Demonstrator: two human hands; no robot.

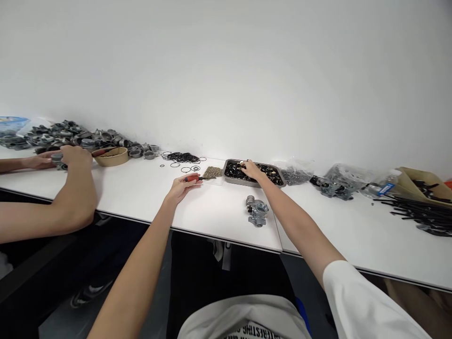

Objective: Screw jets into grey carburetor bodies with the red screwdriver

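My left hand (179, 188) is closed around a screwdriver (192, 178) with a red and black handle, its shaft pointing right toward a pile of small brass-coloured screws (213, 172). Over a metal tray (243, 181) of small black and brass-coloured parts, my right hand (251, 170) reaches in with its fingers bent together. A small pale or brass piece shows by its fingertips, too small to name. On the table in front of me lies a grey metal carburetor (257, 211), untouched, just left of my right forearm.
Black rubber rings (181, 157) lie behind my left hand. At left, a co-worker's hands (76, 156) work beside a round tan container (112, 157) and a heap of metal parts (67, 134). Bagged parts (294, 175), more carburetors (334, 187) and black tubes (420, 212) lie at right.
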